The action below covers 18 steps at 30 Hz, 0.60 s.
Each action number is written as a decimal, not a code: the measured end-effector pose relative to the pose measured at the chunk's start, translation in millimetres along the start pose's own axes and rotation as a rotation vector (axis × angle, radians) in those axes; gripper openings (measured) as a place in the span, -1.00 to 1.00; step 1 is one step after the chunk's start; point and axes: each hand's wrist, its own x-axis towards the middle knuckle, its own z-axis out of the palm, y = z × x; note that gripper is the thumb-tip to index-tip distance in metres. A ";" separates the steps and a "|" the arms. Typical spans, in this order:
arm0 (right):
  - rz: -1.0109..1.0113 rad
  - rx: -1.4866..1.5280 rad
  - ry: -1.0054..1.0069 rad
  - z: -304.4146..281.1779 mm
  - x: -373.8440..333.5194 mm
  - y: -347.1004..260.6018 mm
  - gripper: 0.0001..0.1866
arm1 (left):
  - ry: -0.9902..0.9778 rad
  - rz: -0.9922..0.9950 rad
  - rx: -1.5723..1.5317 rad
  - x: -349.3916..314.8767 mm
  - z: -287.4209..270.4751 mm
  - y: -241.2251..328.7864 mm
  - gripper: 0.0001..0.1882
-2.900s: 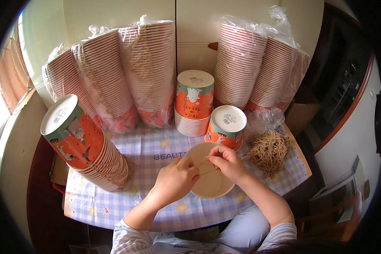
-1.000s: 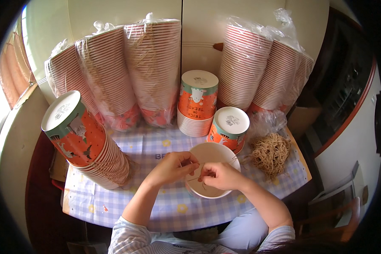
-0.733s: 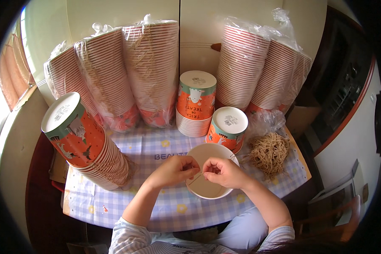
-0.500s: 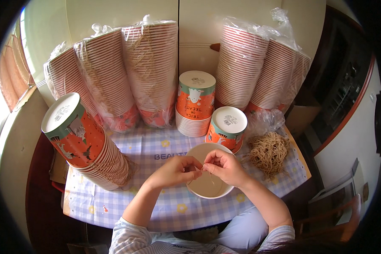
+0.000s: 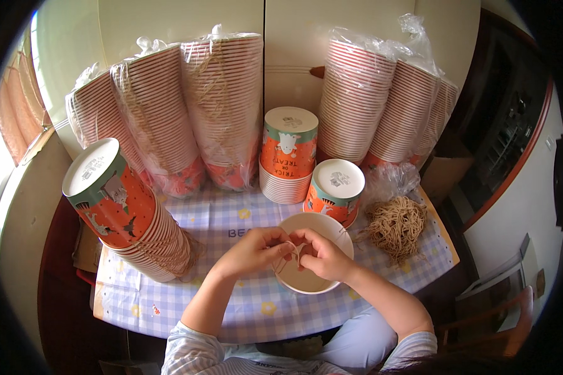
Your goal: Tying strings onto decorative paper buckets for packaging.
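Above a white paper bucket [image 5: 324, 224], which stands mouth up on the table, my left hand [image 5: 255, 255] and my right hand [image 5: 326, 257] meet. Between their fingertips runs a thin tan cord [image 5: 296, 250], bent into a small loop. Both hands are closed in a pinch, and the right fingers are curled. A bit of cord shows at the bucket's right rim. Beside the bucket on the right lies a tangled heap of tan cords [image 5: 396, 226].
An upturned orange-and-green bucket [image 5: 334, 197] and a nested stack [image 5: 289, 153] stand behind. On the left leans another stack [image 5: 128, 206] with cords hanging from it. Tall plastic-wrapped stacks [image 5: 222, 112] line the back of the checked tablecloth [image 5: 231, 319].
The cord between my fingertips has become a visible loop. My right hand has shifted slightly left and down, with its fingers more curled.
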 end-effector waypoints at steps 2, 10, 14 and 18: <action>0.042 -0.105 -0.021 0.1 -0.4 1.4 -0.69 | 0.025 0.001 -0.008 0.5 -0.5 2.6 -0.84; -0.025 -0.078 0.115 6.3 0.3 5.6 -0.83 | 0.046 -0.003 0.013 2.1 -3.1 -3.0 -0.83; -0.017 -0.186 0.154 6.6 -0.4 4.9 -0.87 | 0.090 -0.007 0.060 2.4 -1.9 -3.0 -0.85; -0.069 -0.284 0.190 7.6 -1.2 1.6 -0.91 | 0.101 0.033 0.113 2.7 -1.5 -6.5 -0.85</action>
